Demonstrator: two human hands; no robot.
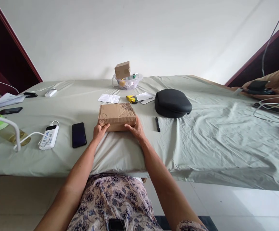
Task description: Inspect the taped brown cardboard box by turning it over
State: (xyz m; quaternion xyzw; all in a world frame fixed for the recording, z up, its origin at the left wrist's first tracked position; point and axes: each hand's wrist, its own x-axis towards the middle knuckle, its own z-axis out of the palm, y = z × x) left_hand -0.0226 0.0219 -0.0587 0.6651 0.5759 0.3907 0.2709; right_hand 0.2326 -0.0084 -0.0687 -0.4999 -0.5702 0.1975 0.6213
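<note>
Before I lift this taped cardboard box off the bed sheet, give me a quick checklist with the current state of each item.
1. Left hand on cardboard box: ok, at the near left corner.
2. Right hand on the box: ok, at the near right corner.
3. Tape closed: ok on top; underside cannot tell.
4. Phone apart from the box: ok.
5. Pen apart from the box: ok.
6. Firm grip: cannot tell.

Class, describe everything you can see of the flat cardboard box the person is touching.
The flat cardboard box is a shallow brown rectangular parcel, closed, with clear tape wrinkled across its top. It lies flat on the grey-green sheet, near the front edge, its long side facing the person. The left hand rests against its near left corner and the right hand against its near right corner. Nothing lies on top.
</note>
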